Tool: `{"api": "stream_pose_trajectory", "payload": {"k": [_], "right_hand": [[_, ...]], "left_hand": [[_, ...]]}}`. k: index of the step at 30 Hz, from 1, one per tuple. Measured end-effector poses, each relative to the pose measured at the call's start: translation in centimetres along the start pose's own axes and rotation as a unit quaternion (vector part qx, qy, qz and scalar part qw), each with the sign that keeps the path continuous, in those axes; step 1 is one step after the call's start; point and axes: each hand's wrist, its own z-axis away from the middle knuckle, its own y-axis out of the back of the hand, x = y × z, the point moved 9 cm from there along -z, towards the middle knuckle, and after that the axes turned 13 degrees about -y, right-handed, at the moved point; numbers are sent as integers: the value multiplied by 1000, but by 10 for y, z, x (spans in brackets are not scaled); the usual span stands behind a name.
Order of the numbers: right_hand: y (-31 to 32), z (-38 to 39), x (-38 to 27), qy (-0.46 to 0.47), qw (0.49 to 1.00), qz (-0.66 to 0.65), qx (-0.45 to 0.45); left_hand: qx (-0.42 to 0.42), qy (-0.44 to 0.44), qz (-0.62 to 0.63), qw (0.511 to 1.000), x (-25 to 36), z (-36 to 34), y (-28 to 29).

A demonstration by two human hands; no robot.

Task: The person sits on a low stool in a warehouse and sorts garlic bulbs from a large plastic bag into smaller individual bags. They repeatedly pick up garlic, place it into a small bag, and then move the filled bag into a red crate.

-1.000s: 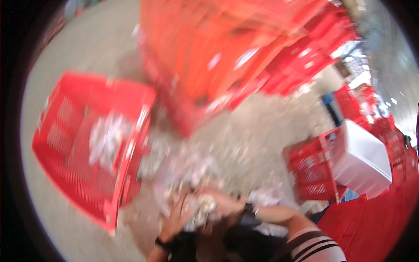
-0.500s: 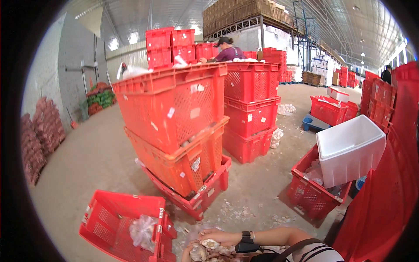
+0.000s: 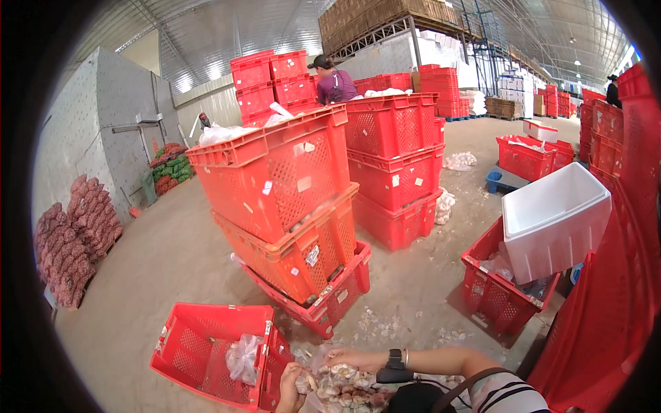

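Beside hands (image 3: pixel 348 357), garlic (image 3: pixel 348 389) at mixed angles

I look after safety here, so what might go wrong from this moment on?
The white box sits tilted on a red crate and might slide off. Pale scraps on the floor could make footing slippery. Garlic bulbs heaped below the right hand might roll away if nudged.

Two bare hands, left hand (image 3: pixel 290 387) and right hand (image 3: pixel 345 358), beside garlic bulbs (image 3: pixel 352 391) too many to count. To their left, one open crate (image 3: pixel 215 316) with one plastic bag (image 3: pixel 244 358). Ahead, a near stack (image 3: pixel 279 186) and a farther stack (image 3: pixel 394 175), three crates each. To their right, one large foam box (image 3: pixel 556 227) on one red crate (image 3: pixel 497 308).
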Motion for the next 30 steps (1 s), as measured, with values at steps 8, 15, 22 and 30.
{"api": "stream_pose_trajectory", "payload": {"k": [8,15,22,30], "right_hand": [[34,-55,96,-66,991,113,-12],[54,-73,109,-47,910,403,82],[32,-93,165,31,801,598,26],[59,-116,171,157,780,606,6]], "left_hand": [[43,65,-76,994,-104,-4,118],[101,252,203,941,-125,1,80],[100,205,145,963,-167,6,122],[-124,-135,-485,855,-198,-27,109]]}}
